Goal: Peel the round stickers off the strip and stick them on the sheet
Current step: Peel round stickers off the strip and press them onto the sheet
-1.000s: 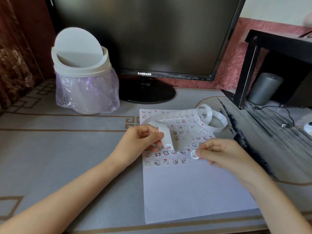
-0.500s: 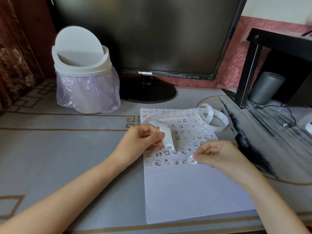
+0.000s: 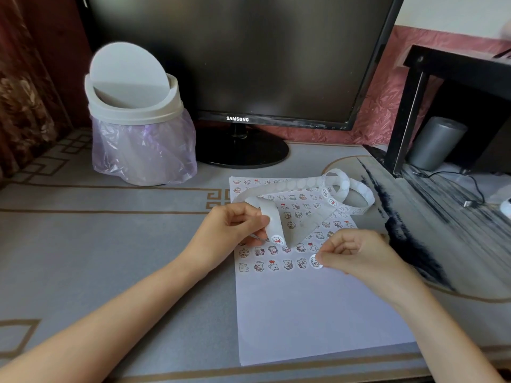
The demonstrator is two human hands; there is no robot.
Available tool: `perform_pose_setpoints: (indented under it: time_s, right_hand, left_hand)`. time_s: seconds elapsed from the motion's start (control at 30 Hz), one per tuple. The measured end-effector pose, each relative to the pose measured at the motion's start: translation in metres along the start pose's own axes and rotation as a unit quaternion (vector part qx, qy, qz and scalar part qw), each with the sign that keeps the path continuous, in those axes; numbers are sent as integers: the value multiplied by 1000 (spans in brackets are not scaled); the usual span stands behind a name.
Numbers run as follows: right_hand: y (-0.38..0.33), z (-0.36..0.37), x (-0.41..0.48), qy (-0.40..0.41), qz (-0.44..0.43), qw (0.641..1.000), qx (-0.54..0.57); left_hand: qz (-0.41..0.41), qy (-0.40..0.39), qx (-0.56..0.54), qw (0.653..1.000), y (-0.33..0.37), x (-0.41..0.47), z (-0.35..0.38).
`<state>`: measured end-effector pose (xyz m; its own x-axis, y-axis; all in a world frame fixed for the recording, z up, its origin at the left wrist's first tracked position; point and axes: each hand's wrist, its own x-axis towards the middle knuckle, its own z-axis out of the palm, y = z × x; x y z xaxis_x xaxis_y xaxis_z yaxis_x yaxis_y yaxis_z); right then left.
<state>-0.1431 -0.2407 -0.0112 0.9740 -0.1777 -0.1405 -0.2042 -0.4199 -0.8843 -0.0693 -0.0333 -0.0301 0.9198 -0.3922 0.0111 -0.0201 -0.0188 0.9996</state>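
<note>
My right hand (image 3: 356, 254) has a sticker (image 3: 315, 262) pinched at the fingertips, going down at the end of the lowest row on the sheet (image 3: 318, 313). My left hand (image 3: 232, 233) is clamped on the strip (image 3: 272, 221), curled just above the sheet. Next, I reckon: press it flat and level, then reach for the strip's next one.

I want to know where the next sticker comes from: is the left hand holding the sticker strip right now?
Yes, the left hand pinches the curled sticker strip above the sheet.
</note>
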Motion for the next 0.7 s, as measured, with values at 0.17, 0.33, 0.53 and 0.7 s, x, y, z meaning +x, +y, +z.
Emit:
perform_pose_setpoints:
  time_s: [0.17,0.33,0.53,0.7]
  right_hand:
    - [2,2,0,9,-8,1000,-14]
    - [6,3,1,19,-25,999,-36]
    - [9,1,2,27,-34,998,-48]
    - [13,-2,3,21,-43,998,-37]
  left_hand:
    - [1,-1,-1,1000,0,0,1]
    - [5,-4,1,1000,0,-1,1]
    - [5,-4,3,1000,-1,1,0]
    - [6,-4,2,1000,-1,0,1]
